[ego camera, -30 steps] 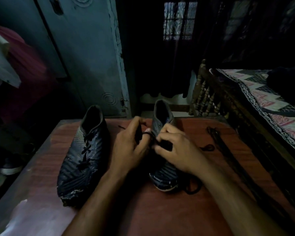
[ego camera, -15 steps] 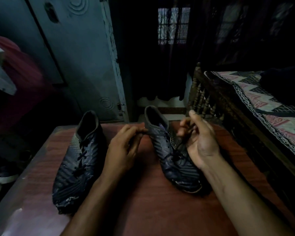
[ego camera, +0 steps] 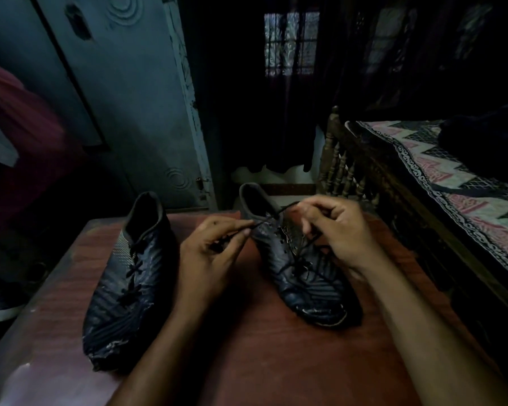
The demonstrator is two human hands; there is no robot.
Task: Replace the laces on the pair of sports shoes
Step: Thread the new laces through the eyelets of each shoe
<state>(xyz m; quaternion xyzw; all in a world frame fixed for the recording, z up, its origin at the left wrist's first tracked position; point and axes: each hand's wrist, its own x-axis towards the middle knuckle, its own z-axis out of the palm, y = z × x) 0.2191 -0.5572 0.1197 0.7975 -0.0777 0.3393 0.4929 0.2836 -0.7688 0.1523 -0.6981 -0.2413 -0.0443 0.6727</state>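
Note:
Two dark sports shoes lie on a reddish-brown table point(ego camera: 276, 361), toes toward me. The left shoe point(ego camera: 129, 288) is laced with a dark lace and untouched. The right shoe point(ego camera: 299, 276) is laced only over its lower part. A black lace point(ego camera: 272, 219) stretches taut across this shoe's opening between my hands. My left hand point(ego camera: 208, 253) pinches one end of it just left of the shoe. Over the shoe's right side, my right hand point(ego camera: 338, 230) pinches the other end with curled fingers. The lower strand runs under my right hand.
A grey-blue metal door point(ego camera: 123, 106) stands behind the table. A wooden bed frame point(ego camera: 349, 171) with a patterned cover point(ego camera: 452, 177) runs along the right edge. Clothes hang at the left, and another shoe point(ego camera: 0, 309) lies on the floor below.
My right hand has turned over and come down onto the right shoe, taking hold of the lace. The lace now runs taut between both hands. The shoes stay put.

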